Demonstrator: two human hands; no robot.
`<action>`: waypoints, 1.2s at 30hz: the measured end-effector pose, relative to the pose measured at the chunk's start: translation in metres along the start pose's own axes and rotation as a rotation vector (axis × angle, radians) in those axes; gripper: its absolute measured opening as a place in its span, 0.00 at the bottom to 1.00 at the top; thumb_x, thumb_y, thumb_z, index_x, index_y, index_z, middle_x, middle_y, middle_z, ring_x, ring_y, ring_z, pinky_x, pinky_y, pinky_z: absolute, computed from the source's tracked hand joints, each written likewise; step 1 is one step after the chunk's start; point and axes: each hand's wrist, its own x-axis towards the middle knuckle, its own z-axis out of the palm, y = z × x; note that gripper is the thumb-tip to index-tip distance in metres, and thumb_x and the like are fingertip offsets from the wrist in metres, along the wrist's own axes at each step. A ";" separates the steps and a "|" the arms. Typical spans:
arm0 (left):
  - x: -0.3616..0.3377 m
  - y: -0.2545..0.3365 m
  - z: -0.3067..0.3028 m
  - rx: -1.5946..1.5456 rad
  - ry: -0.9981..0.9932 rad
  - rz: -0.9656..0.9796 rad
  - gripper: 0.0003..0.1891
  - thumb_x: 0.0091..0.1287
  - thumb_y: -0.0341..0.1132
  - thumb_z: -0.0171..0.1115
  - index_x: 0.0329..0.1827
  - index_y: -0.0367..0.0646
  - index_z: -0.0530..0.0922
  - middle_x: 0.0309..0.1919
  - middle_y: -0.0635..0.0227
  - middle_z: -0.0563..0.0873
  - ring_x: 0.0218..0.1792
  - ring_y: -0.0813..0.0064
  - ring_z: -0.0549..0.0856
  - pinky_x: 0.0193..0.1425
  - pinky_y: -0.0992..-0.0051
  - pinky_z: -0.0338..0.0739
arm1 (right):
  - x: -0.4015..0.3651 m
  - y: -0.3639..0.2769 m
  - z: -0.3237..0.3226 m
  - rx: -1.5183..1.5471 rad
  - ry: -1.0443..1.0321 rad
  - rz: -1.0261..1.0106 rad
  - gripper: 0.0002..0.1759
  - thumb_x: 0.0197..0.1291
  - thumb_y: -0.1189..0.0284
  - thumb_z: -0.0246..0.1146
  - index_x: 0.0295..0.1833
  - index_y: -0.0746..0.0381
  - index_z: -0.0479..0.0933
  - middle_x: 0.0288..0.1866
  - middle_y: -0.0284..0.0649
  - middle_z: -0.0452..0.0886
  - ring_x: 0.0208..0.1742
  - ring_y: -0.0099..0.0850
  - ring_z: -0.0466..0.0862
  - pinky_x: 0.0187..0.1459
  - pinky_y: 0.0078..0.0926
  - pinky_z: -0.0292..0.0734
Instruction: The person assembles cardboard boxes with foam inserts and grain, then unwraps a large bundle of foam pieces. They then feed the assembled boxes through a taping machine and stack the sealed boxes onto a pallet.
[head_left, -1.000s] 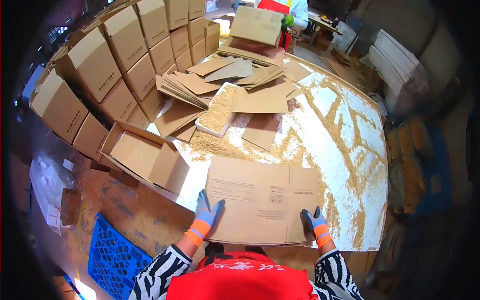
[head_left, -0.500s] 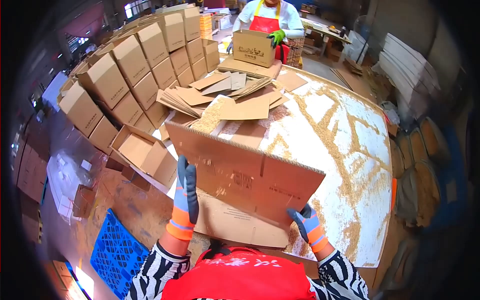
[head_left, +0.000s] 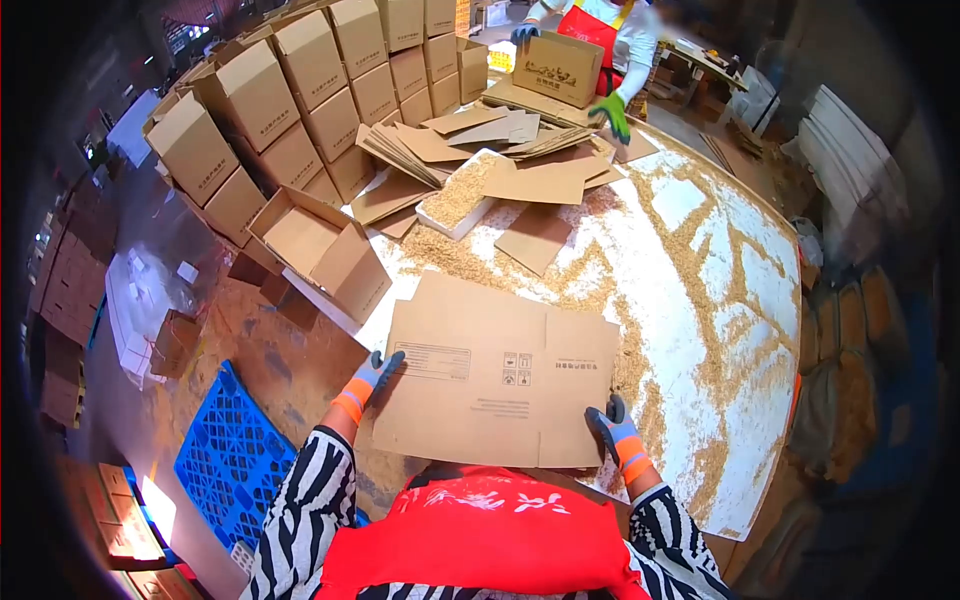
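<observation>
A flattened cardboard box (head_left: 490,375) with printed text and handling symbols lies before me at the near edge of the table, its printed face up. My left hand (head_left: 375,376), in a grey-blue glove with an orange cuff, grips its left edge. On its right edge is my right hand (head_left: 613,428), gloved alike, with the thumb side on top and the other fingers partly hidden. Beyond the box, a white tray (head_left: 461,197) full of yellowish grain-like bits stands beside a pile of cardboard sheets (head_left: 535,180).
Stacked cardboard boxes (head_left: 290,160) rise at the left, and an open box (head_left: 320,250) sits at the table's left edge. Grain-like bits cover much of the white table (head_left: 690,420). Across it, a co-worker (head_left: 600,50) stands behind an upright printed box (head_left: 557,70). A blue pallet (head_left: 235,460) lies on the floor.
The flattened box has tipped down from a raised, slanted position, and its printed face now shows. The co-worker's green-gloved hand has left the upright box and moved lower, to its right.
</observation>
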 end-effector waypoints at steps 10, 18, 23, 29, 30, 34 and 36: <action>0.023 -0.046 -0.003 -0.168 -0.262 0.063 0.37 0.60 0.58 0.59 0.62 0.35 0.67 0.55 0.56 0.76 0.52 0.69 0.76 0.57 0.71 0.71 | -0.005 -0.045 0.022 -0.004 -0.106 0.077 0.25 0.56 0.70 0.64 0.58 0.67 0.69 0.50 0.42 0.78 0.48 0.30 0.78 0.49 0.27 0.74; -0.052 -0.087 -0.019 -0.407 -0.539 0.021 0.34 0.69 0.57 0.42 0.67 0.36 0.61 0.64 0.61 0.68 0.64 0.71 0.65 0.69 0.74 0.56 | -0.010 0.028 0.009 -0.312 -0.075 0.224 0.34 0.57 0.60 0.64 0.62 0.69 0.62 0.52 0.45 0.77 0.50 0.28 0.76 0.52 0.25 0.72; -0.042 -0.094 -0.034 -0.603 -0.538 -0.068 0.32 0.69 0.54 0.46 0.66 0.37 0.62 0.60 0.62 0.72 0.59 0.71 0.72 0.64 0.76 0.64 | -0.024 -0.025 0.036 -0.318 -0.116 0.371 0.48 0.46 0.51 0.70 0.64 0.72 0.61 0.54 0.47 0.76 0.55 0.35 0.76 0.52 0.29 0.72; -0.050 -0.102 -0.036 -0.584 -0.542 -0.149 0.29 0.68 0.52 0.49 0.62 0.37 0.68 0.56 0.62 0.77 0.56 0.73 0.75 0.60 0.75 0.68 | -0.027 -0.028 0.048 -0.107 -0.154 0.225 0.34 0.56 0.58 0.64 0.62 0.67 0.65 0.55 0.40 0.76 0.52 0.25 0.75 0.53 0.22 0.70; -0.050 -0.108 -0.034 -0.571 -0.533 -0.138 0.28 0.67 0.51 0.51 0.62 0.37 0.68 0.55 0.62 0.77 0.55 0.73 0.76 0.60 0.75 0.69 | -0.024 -0.024 0.043 -0.117 -0.187 0.250 0.33 0.57 0.58 0.63 0.62 0.67 0.66 0.55 0.40 0.76 0.52 0.25 0.75 0.53 0.22 0.70; -0.059 -0.098 -0.031 -0.618 -0.491 -0.132 0.26 0.64 0.45 0.58 0.61 0.37 0.69 0.53 0.62 0.78 0.53 0.72 0.77 0.58 0.73 0.71 | -0.010 -0.005 0.019 -0.176 -0.280 0.405 0.32 0.59 0.54 0.59 0.62 0.66 0.67 0.55 0.40 0.77 0.53 0.26 0.76 0.54 0.24 0.70; -0.066 -0.071 -0.033 -0.625 -0.452 -0.054 0.26 0.62 0.42 0.62 0.60 0.37 0.70 0.53 0.62 0.79 0.52 0.71 0.77 0.57 0.73 0.71 | -0.025 -0.039 0.018 -0.048 -0.412 0.399 0.33 0.59 0.54 0.60 0.62 0.66 0.67 0.55 0.40 0.77 0.53 0.27 0.76 0.56 0.25 0.70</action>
